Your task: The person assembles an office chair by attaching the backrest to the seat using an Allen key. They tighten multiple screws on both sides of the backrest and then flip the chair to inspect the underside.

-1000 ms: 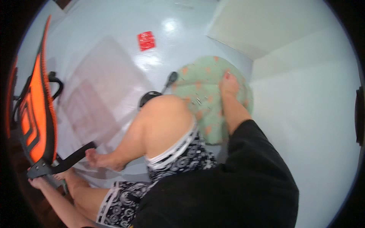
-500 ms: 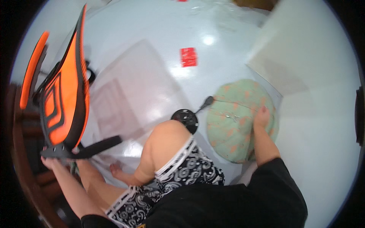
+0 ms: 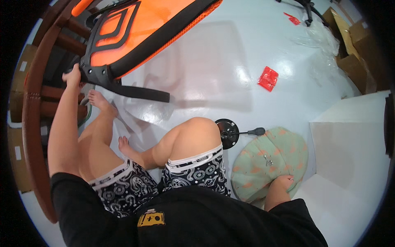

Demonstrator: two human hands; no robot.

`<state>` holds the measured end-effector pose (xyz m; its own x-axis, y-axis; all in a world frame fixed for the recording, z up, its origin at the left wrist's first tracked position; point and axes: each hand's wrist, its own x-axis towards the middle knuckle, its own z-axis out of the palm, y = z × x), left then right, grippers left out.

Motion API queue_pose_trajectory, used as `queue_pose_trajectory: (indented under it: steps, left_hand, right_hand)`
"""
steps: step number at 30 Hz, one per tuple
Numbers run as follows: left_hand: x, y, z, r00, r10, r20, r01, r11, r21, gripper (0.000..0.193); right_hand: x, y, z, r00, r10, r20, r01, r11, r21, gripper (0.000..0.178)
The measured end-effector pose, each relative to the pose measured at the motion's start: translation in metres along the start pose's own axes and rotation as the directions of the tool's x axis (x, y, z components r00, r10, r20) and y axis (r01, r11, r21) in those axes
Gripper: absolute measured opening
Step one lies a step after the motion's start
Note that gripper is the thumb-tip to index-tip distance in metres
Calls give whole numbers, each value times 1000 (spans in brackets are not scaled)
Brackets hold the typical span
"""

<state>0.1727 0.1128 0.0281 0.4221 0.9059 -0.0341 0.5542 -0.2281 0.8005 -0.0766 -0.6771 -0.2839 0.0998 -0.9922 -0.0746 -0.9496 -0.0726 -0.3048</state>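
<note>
Has swung orange chair back (image 3: 152, 31) rightward, clasping its black bracket (image 3: 97, 76) in left hand (image 3: 73, 76) and resting right hand (image 3: 284, 182), finger spread unclear, on green cushion (image 3: 284, 150), so apparently steering 1-handed.

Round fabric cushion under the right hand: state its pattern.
Round fabric cushion: pale green with orange patches, best in head view.

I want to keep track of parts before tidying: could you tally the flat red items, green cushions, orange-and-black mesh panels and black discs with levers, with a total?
Flat red items: 2
Green cushion: 1
Orange-and-black mesh panel: 1
Black disc with lever: 1
Total: 5
</note>
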Motion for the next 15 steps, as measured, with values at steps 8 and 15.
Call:
queue_pose_trajectory:
  steps: [8, 15]
  left_hand:
    - [52, -2, -65, 793, 249, 557, -581, 587, 564, 68]
    - [-5, 27, -87, 820, 145, 554, -519, 596, 612, 62]
  right_hand:
    - [-10, -16, -54, 951, -242, -191, 225, 969, -103, 44]
    - [-25, -24, -36, 983, -72, -170, 48, 988, -144, 47]
